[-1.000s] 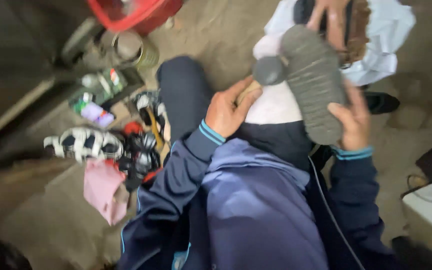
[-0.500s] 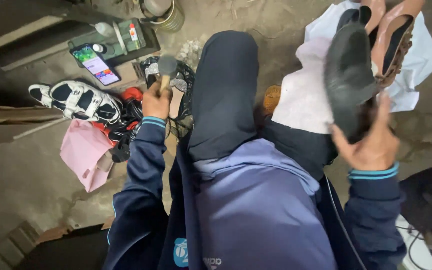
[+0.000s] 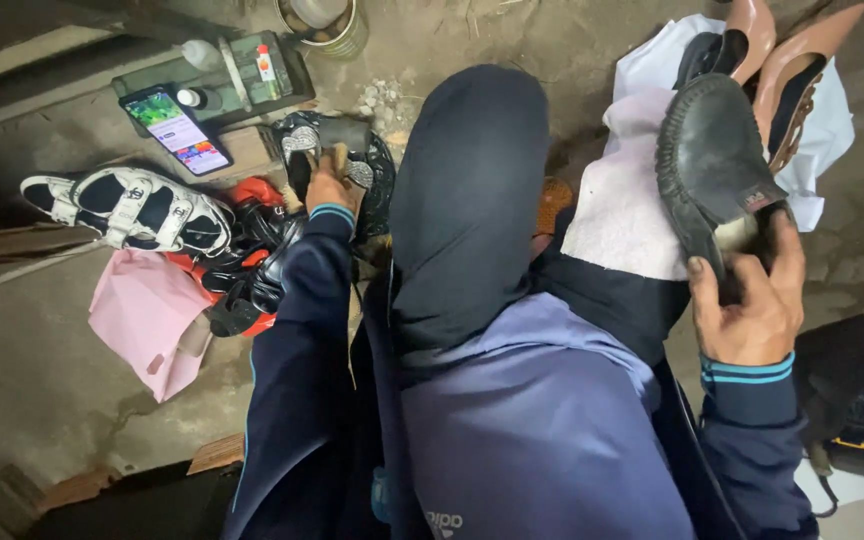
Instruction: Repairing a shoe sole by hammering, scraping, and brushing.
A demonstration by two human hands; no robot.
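Right hand [image 3: 747, 310]: fingers curled around the heel end of a black loafer [image 3: 712, 165], held sole-up above a pale cloth [image 3: 622, 215] draped on the right thigh. Left hand [image 3: 330, 190]: extended down to the floor, fingers closed on a tool handle; the tool itself cannot be identified. Adjacent to the left hand: black bag [image 3: 372, 165], smartphone [image 3: 177, 130] with lit screen, white-and-black sneaker [image 3: 127, 210], pink cloth [image 3: 147, 320]. Beyond the loafer: pink high-heeled shoes [image 3: 792, 60].
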